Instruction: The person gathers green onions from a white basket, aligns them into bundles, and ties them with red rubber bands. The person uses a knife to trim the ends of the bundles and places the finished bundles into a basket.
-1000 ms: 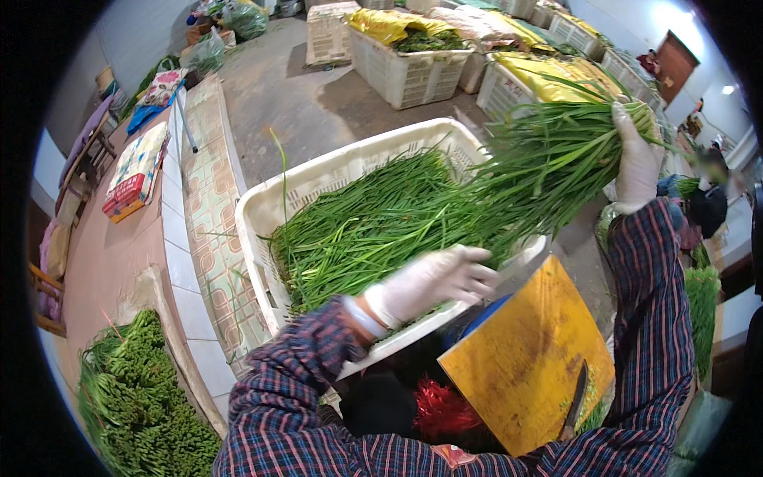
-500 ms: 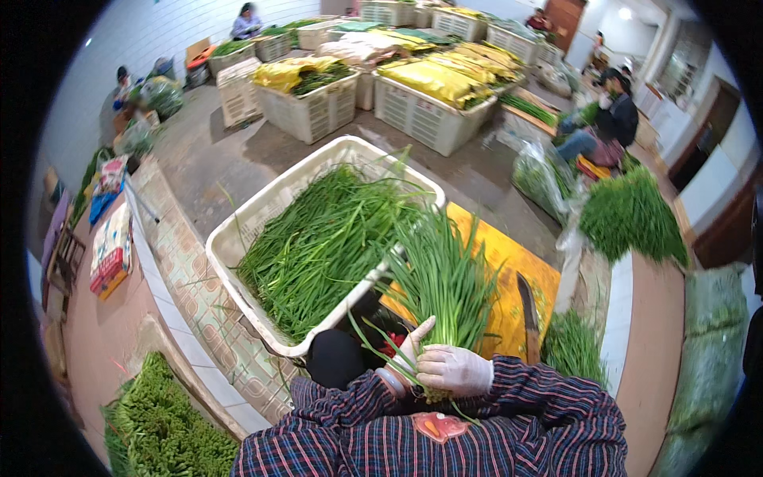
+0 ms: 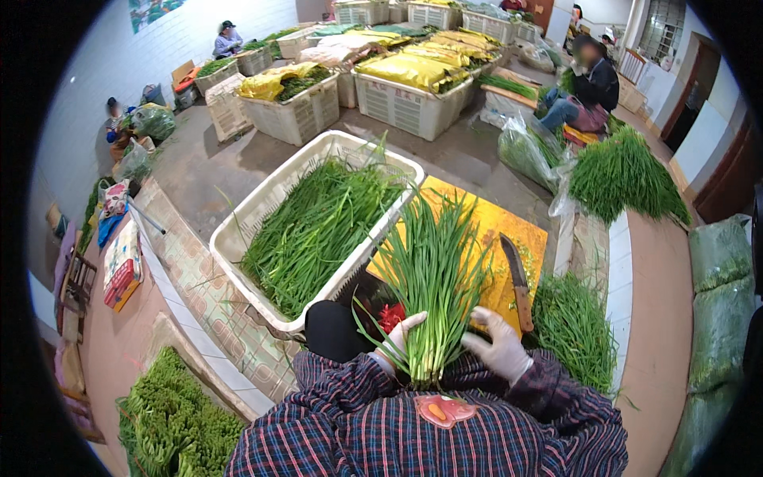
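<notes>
I hold a bunch of long green chives (image 3: pixel 433 286) upright against my chest, its leaves fanning out over a yellow cutting board (image 3: pixel 489 238). My left hand (image 3: pixel 397 338), in a white glove, grips the bunch's pale stem end from the left. My right hand (image 3: pixel 501 346), also gloved, presses on the same stem end from the right. A knife (image 3: pixel 518 282) with a wooden handle lies on the board just right of the bunch. A white plastic crate (image 3: pixel 262 215) full of loose chives stands to the left of the board.
Heaps of chives lie at lower left (image 3: pixel 171 421), at right (image 3: pixel 572 326) and on the far counter (image 3: pixel 624 175). White crates with yellow covers (image 3: pixel 409 87) stand behind. A person sits at upper right (image 3: pixel 588 83); others sit by the left wall (image 3: pixel 226 40).
I brought the bunch from high on the right down in front of my chest. Both hands closed on its stem end. My view swung right, over the cutting board and knife.
</notes>
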`<move>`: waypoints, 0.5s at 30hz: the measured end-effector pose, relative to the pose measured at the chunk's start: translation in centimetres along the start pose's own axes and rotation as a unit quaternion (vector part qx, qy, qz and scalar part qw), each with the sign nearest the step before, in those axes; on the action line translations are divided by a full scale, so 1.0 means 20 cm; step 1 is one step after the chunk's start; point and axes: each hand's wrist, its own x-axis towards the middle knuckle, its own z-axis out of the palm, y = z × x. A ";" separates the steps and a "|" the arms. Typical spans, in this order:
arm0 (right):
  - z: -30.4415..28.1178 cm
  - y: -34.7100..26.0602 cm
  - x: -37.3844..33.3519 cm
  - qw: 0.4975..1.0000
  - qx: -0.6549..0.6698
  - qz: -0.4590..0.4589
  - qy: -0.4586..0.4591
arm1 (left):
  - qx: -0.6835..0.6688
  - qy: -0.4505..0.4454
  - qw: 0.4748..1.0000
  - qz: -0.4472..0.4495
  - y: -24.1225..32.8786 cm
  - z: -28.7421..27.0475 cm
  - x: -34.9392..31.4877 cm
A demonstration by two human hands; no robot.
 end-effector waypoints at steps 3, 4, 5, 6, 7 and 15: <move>0.04 0.17 0.07 0.940 0.151 0.291 -0.092 | -0.006 -0.025 1.000 0.001 -0.01 -0.02 0.00; 0.07 0.19 0.08 0.881 0.248 0.378 -0.136 | 0.004 -0.013 1.000 -0.010 -0.02 -0.01 -0.01; 0.11 0.28 0.10 0.839 0.307 0.410 -0.182 | 0.013 -0.002 1.000 -0.021 -0.03 -0.01 -0.02; 0.13 0.21 0.13 0.802 0.360 0.437 -0.190 | 0.021 0.010 0.999 -0.027 -0.03 -0.02 -0.03; 0.17 0.21 0.15 0.770 0.459 0.384 -0.222 | 0.019 0.009 0.999 -0.026 -0.05 -0.07 0.00; 0.22 0.20 0.43 0.714 0.640 0.208 -0.196 | 0.208 -0.017 0.978 0.029 0.04 0.06 -0.03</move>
